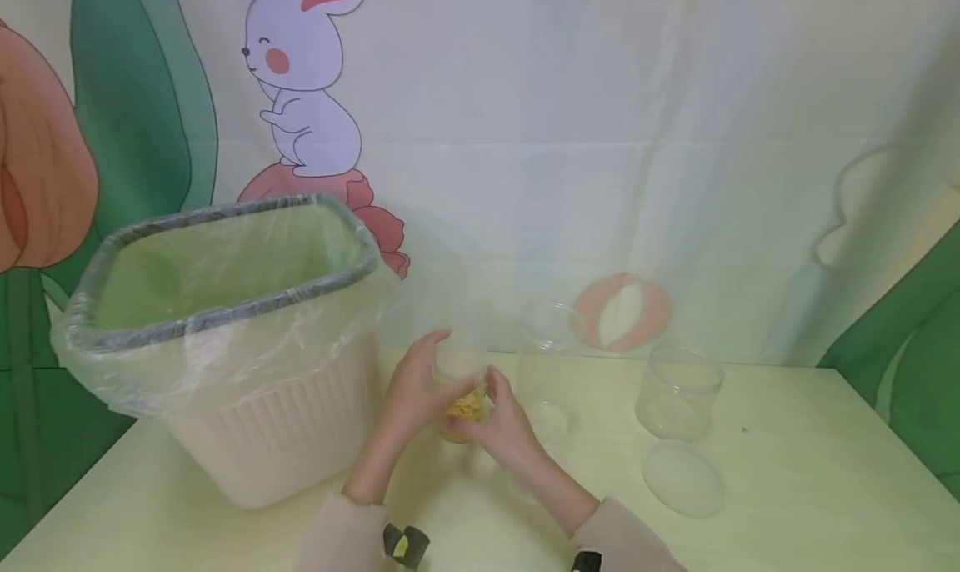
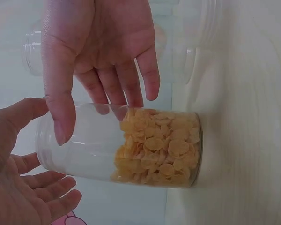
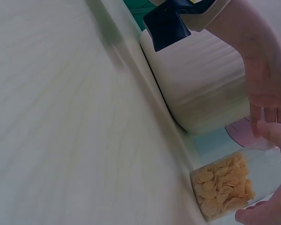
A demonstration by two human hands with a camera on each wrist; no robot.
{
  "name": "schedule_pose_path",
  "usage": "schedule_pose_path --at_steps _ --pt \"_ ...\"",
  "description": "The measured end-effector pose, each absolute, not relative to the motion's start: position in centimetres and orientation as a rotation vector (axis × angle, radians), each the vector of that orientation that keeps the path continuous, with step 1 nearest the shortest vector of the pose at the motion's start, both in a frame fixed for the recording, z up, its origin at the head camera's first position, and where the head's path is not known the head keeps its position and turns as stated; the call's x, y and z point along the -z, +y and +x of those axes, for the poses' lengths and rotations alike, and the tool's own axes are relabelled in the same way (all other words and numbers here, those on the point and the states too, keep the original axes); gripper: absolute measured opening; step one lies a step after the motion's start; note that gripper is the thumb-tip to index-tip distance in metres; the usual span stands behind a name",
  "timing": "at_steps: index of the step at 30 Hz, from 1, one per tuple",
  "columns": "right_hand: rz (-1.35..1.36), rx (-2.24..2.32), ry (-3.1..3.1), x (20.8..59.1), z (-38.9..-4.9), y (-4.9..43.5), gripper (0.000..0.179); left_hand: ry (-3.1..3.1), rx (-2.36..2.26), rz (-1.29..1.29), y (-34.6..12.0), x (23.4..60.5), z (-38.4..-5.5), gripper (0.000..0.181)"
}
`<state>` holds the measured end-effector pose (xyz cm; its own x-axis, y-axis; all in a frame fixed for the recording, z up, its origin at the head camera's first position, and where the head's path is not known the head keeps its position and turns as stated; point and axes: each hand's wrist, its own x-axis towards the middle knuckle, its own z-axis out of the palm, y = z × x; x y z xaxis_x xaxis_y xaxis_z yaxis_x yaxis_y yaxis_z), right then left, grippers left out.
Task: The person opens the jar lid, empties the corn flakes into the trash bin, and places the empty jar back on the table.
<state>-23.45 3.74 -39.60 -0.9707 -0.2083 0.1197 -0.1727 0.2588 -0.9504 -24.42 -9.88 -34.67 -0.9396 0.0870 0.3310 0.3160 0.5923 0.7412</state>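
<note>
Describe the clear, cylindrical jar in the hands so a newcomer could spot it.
Find the big, pale, ribbed bin at the left. Just right of it, a left hand and right hand hold a clear, cylindrical jar. Yellow flakes inside set it apart from the empty-looking, clear, round jars farther right.

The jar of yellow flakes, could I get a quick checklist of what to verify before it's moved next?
1. Flakes inside the jar: ok, gathered toward its base.
2. Right hand on the jar's side: ok.
3. Left hand at the jar's top end: ok.
4. Bin lined: ok, a clear bag covers its rim.
5. Lid off the jar: cannot tell.
</note>
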Motion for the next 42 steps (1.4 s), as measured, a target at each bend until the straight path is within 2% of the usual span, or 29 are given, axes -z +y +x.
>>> schedule_pose_path --at_steps 11,19,28,35,42 --pt "-0.316 1.847 2.408 39.7 -24.6 3.5 0.083 -2.574 1.312 -0.311 -10.2 34.3 -25.3 0.071" --pt "-0.293 1.846 2.426 39.8 -24.8 3.3 0.068 -2.577 1.280 -0.277 -10.3 34.4 -25.3 0.068" --pt "-0.293 1.855 2.446 39.6 -24.1 3.3 0.069 -2.567 1.266 -0.225 -10.5 34.1 -24.4 0.068" --pt "-0.435 1.865 2.473 39.1 -23.3 3.8 0.067 -2.542 1.311 -0.207 -10.6 33.2 -23.1 0.068" --pt "-0.549 1.860 2.476 38.5 -21.9 4.8 0.071 -2.455 1.476 -0.269 -10.6 32.5 -21.4 0.065"
